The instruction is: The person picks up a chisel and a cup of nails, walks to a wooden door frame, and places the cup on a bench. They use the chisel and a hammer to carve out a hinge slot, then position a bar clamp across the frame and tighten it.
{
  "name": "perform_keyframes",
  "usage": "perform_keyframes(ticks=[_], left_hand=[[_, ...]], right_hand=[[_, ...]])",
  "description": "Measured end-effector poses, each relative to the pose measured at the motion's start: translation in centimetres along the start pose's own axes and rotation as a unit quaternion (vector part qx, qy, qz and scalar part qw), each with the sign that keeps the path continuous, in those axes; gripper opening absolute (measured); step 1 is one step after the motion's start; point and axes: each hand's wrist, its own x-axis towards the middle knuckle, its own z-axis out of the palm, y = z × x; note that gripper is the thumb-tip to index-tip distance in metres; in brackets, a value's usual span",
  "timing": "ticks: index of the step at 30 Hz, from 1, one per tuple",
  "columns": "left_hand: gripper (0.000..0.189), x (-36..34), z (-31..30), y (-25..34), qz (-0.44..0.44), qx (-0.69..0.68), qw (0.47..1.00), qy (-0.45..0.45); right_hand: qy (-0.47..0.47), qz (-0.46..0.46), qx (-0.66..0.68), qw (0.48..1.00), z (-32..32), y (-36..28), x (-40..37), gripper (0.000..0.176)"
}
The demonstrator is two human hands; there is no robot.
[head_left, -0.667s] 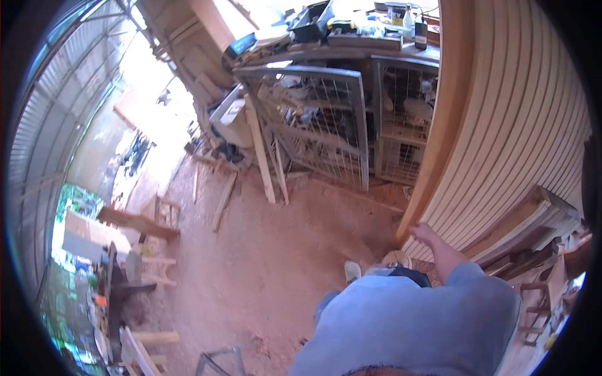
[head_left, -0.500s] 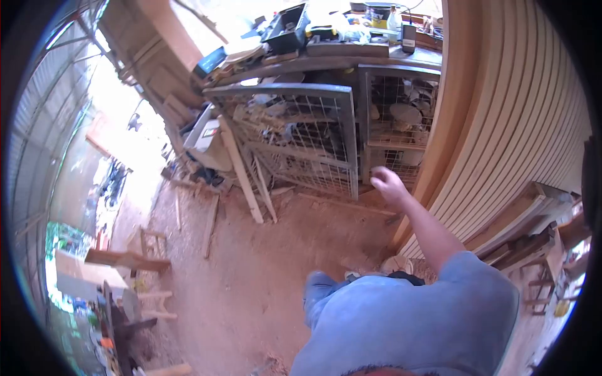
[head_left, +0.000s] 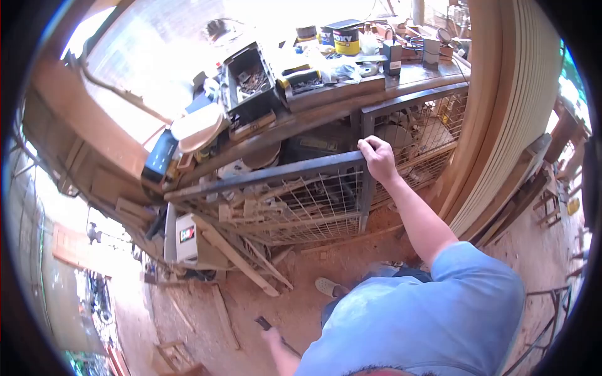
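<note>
My right hand [head_left: 380, 160] is closed over the top corner of a mesh door [head_left: 276, 177], a dark frame filled with wire grid. The door stands swung out from a low cabinet under the workbench [head_left: 326, 106]. Behind it, wood pieces and other stored items show through the grid. Down at the lower left, my left hand [head_left: 273, 339] is closed around a small dark object [head_left: 263, 323]; its kind is not clear. A second mesh panel [head_left: 420, 135] sits to the right of my right hand.
On the bench stand a black bin [head_left: 248, 84], a yellow-labelled can [head_left: 346, 39] and a small dark box [head_left: 392, 57]. Stacked boards [head_left: 511, 119] rise at the right. Wood strips [head_left: 235, 257] lean beside a white box [head_left: 183, 238], and more lie on the dirt floor.
My right hand has risen from beside the door's lower edge to its top corner and taken hold there. My view has moved closer to the bench. My left hand has come into view.
</note>
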Motion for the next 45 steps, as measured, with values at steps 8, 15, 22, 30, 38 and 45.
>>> perform_keyframes(ticks=[8, 15, 22, 30, 38, 45], left_hand=[[0.040, -0.8, -0.4, 31.3, 0.397, 0.073, 0.914, 0.050], [0.026, -12.0, 4.1, 44.8, 0.489, -0.089, 0.865, -0.069], [0.026, -19.8, 7.1, 51.0, 0.470, -0.072, 0.878, -0.053], [0.025, -20.7, 9.9, 53.2, 0.339, -0.032, 0.940, 0.016], [0.036, -18.4, 9.7, 53.5, 0.268, -0.154, 0.951, -0.015], [0.041, -18.6, 9.1, 53.2, 0.223, -0.125, 0.967, -0.021]], right_hand=[[-0.058, 0.079, 0.030, 0.995, -1.0, -0.8, -0.1, 0.015], [-0.368, 0.180, -0.109, 0.905, -4.9, -6.3, 4.8, 0.030], [0.214, -0.211, -0.033, 0.953, -15.4, -10.1, 29.7, 0.024], [-0.110, -0.050, -0.557, 0.821, -21.7, 8.7, 59.8, 0.050], [-0.135, 0.105, -0.388, 0.906, -20.2, 11.3, 61.2, 0.039], [-0.164, 0.086, -0.514, 0.837, -21.9, 17.2, 65.2, 0.049]])
